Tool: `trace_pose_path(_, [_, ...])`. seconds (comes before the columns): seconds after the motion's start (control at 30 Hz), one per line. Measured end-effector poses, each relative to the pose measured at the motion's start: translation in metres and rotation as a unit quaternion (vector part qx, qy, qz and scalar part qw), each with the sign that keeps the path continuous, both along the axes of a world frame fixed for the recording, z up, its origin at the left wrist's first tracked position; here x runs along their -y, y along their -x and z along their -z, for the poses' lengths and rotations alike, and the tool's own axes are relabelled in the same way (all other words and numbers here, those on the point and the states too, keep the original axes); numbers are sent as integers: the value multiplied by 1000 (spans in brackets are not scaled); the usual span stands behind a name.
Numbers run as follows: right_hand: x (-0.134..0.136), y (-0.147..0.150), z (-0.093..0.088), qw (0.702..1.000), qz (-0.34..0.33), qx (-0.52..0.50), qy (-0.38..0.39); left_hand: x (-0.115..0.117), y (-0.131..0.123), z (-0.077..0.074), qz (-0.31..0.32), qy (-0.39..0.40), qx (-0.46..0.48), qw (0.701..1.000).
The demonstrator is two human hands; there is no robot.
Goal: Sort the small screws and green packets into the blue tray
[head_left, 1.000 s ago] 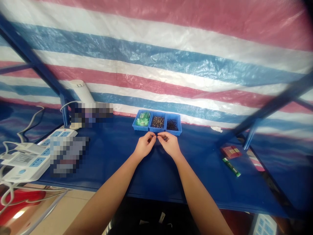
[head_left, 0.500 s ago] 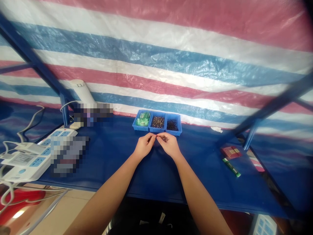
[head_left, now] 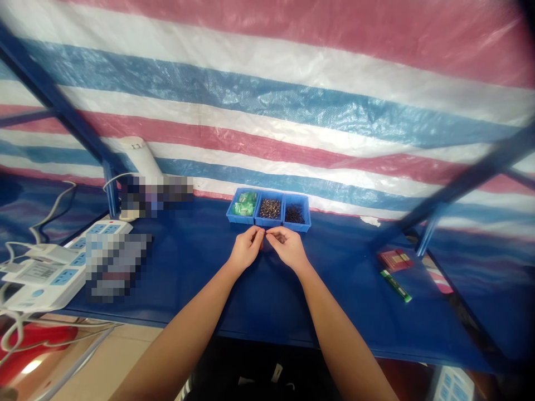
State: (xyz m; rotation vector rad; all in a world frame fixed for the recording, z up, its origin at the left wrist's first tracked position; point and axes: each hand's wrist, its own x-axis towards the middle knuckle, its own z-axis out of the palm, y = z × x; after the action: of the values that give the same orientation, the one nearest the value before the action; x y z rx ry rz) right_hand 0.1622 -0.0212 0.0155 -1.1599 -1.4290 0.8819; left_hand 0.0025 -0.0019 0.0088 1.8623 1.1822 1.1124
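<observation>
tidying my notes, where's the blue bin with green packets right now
In the head view, the blue bin with green packets is the leftmost of three in a row, beside the middle bin and just beyond the left hand.

Three adjoining bins (head_left: 270,221) on the table (head_left: 188,256), just beyond the left hand (head_left: 248,248) and right hand (head_left: 289,246)

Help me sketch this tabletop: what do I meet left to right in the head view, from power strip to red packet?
White power strip, left blue bin of green packets, middle blue bin of brass-coloured pieces, right blue bin of dark pieces, red packet. Overlapping things are left out.
</observation>
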Motion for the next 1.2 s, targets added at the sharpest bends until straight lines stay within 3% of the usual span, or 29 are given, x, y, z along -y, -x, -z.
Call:
trace_pose_path(0.17, [-2, -1, 1, 1000, 2, -24, 9, 2, -2, 0, 28, 9, 31, 999])
trace_pose_path(0.37, [-1, 2, 3, 999, -10, -34, 17, 1, 0, -1, -6, -3, -10, 1000])
trace_pose_path(0.57, [-2, 3, 3, 998, 10, -54, 29, 2, -1, -1, 20, 5, 32, 999])
trace_pose_path(0.8, [0, 5, 1, 998, -13, -57, 25, 2, 0, 0, -5, -4, 0, 1000])
trace_pose_path(1.0, [-1, 5, 1, 998, 1, -64, 26, 2, -1, 1, 15, 3, 55, 998])
trace_pose_path(1.2, [1, 7, 1, 998, -7, -51, 29, 0, 0, 1, -16, -9, -4, 1000])
